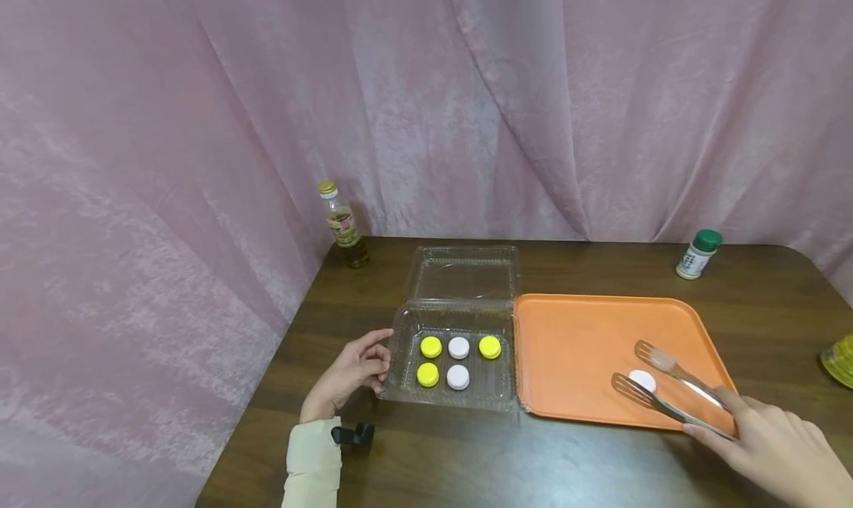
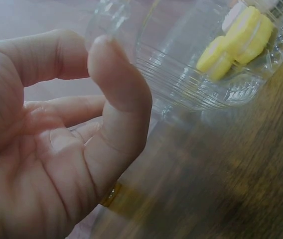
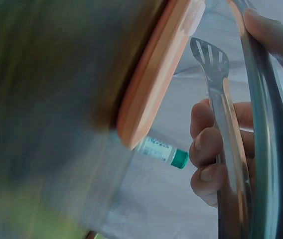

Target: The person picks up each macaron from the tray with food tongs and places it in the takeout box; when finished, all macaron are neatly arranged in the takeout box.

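My left hand (image 1: 353,371) is at the left edge of a clear plastic clamshell container (image 1: 400,323), its thumb and curled fingers gripping the rim. Inside the container lie several macarons: yellow ones such as the front-left macaron (image 1: 428,375), and two white ones, including a front white macaron (image 1: 457,378). My right hand (image 1: 773,434) holds metal slotted tongs (image 1: 693,384), which stand spread over an orange tray (image 1: 573,345). Between the tong tips, close to the nearer arm, a single white macaron (image 1: 643,380) lies on the tray. In the right wrist view, fingers wrap round the tongs (image 3: 231,149).
The container's lid (image 1: 463,275) lies folded back behind it. An oil bottle (image 1: 344,226) stands at the back left, and a green-capped seasoning jar (image 1: 698,255) at the back right. A yellow-green object (image 1: 840,360) shows at the right edge. Pink curtains hang behind the table.
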